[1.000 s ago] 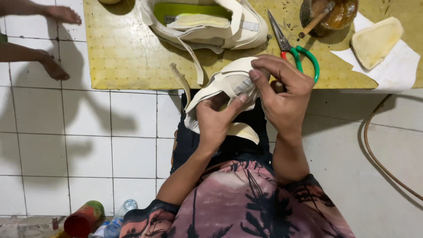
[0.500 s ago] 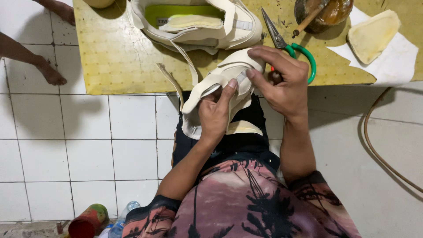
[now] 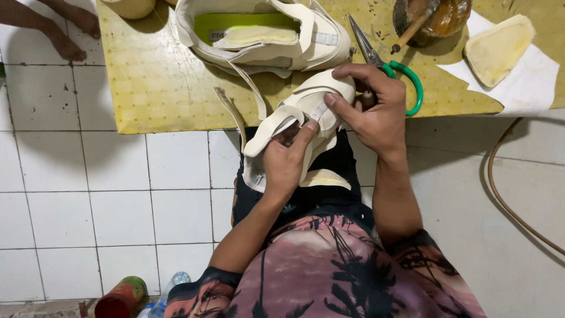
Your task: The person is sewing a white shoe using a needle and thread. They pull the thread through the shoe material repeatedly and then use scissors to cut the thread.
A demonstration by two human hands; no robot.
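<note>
Both hands grasp a cream leather shoe upper (image 3: 294,126) just below the yellow surface's (image 3: 159,88) edge: left hand (image 3: 285,162) grips underneath, right hand (image 3: 368,109) pinches its top band. Seemingly shaping it; next calls for steady, even finger pressure.

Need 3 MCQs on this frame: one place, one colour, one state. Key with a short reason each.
1. Where do the scissors lie?
A. on the yellow board
B. on the tiled floor
C. in the person's lap

2. What colour are the scissor handles?
A. red
B. green
C. black

3. What do the hands hold?
A. nothing
B. the scissors
C. the cream shoe upper

Key: 1 A, they rest on the board beside the glue pot. 2 B, the loops are green. 3 C, left hand and right hand both grip the upper.
</note>
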